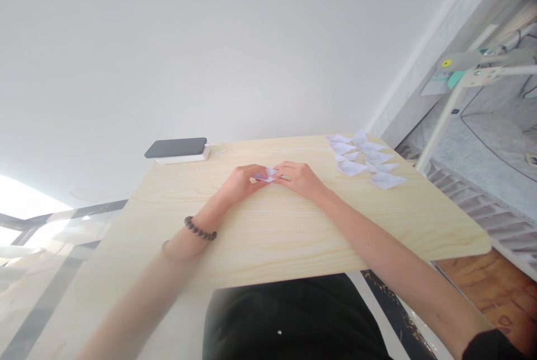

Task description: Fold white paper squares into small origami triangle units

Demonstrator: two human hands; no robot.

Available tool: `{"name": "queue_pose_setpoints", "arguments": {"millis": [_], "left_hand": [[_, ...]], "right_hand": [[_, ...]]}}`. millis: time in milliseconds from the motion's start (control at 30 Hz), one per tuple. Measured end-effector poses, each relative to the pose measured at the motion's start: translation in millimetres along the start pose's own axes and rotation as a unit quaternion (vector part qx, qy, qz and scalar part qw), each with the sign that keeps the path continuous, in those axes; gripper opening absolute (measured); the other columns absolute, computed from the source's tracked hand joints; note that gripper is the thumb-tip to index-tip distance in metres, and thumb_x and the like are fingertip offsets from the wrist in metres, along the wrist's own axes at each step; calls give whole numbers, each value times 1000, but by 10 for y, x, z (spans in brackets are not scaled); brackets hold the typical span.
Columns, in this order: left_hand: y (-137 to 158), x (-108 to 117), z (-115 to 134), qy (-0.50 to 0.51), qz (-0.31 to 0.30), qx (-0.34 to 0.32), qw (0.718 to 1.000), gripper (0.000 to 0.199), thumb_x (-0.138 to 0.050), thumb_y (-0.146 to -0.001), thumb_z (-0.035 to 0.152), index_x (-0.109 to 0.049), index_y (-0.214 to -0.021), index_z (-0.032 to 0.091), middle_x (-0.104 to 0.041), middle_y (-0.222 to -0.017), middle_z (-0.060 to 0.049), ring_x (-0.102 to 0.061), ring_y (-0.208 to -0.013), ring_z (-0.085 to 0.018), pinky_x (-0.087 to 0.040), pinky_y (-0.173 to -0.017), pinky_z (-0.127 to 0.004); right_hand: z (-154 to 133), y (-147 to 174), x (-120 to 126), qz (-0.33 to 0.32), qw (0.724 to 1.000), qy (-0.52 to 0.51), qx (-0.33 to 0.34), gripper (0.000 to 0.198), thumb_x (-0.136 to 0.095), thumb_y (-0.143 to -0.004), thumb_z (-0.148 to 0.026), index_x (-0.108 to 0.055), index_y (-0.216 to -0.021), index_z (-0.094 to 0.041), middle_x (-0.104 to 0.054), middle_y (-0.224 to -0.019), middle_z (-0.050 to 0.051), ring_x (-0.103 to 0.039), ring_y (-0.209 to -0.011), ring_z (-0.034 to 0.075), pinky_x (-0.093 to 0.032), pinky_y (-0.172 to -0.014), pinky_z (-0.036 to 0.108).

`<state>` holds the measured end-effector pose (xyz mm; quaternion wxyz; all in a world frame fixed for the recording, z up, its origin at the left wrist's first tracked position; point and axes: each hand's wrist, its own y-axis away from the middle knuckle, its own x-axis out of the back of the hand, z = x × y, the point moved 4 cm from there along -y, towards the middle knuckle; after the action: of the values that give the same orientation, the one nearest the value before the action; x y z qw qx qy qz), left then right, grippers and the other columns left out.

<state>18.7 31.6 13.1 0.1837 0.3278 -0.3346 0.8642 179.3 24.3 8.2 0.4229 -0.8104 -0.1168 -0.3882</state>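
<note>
Between my two hands, over the middle of the table, is a small piece of folded white paper (269, 176). My left hand (246, 182) pinches its left end, thumb and fingers curled around it. On the other side my right hand (298, 176) has its fingers closed on the right end. The fingertips cover both ends, so the exact folds cannot be made out. Several pointed folded white paper pieces (351, 167) lie in two rough columns to the right of my right hand. A beaded bracelet circles my left wrist.
A dark phone (176, 148) rests on a white block (184, 158) with a short cable at the table's back left. The pale wooden table (268, 237) meets a white wall (251, 46) behind. A white metal frame (444, 119) stands beyond the right edge.
</note>
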Motion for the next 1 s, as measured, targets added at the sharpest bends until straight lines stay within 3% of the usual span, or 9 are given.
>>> {"name": "queue_pose_setpoints", "arguments": {"millis": [233, 433, 667, 1000], "left_hand": [[-2, 41, -42, 4, 37, 48, 998, 19, -62, -71, 35, -66, -78, 18, -69, -82, -3, -64, -73, -16, -47, -70, -24], [9, 46, -81, 48, 40, 133, 989, 25, -64, -67, 39, -66, -77, 17, -69, -72, -3, -63, -66, -16, -46, -61, -23], [4, -8, -138, 145, 28, 193, 970, 29, -65, -65, 39, -63, -82, 15, -67, -67, -3, -61, -64, -16, -45, -59, -24], [-7, -64, -141, 239, -13, 202, 950, 34, -63, -68, 36, -55, -92, 15, -66, -68, -4, -61, -62, -15, -48, -64, -28]], "right_hand": [[-2, -15, 43, 15, 998, -51, -26, 15, -55, -78, -30, -68, -81, -21, -67, -87, 2, -61, -78, 15, -46, -71, 26], [24, -19, 65, 35, 985, -130, -104, 15, -59, -74, -32, -68, -78, -21, -69, -81, 2, -62, -73, 16, -47, -65, 26], [109, 10, -4, 54, 933, -245, -257, 21, -66, -64, -34, -61, -77, -19, -66, -65, 0, -64, -63, 16, -48, -59, 25], [113, 6, -59, 12, 864, -388, -322, 34, -69, -61, -37, -51, -83, -19, -63, -56, -2, -65, -58, 17, -54, -56, 29]]}}
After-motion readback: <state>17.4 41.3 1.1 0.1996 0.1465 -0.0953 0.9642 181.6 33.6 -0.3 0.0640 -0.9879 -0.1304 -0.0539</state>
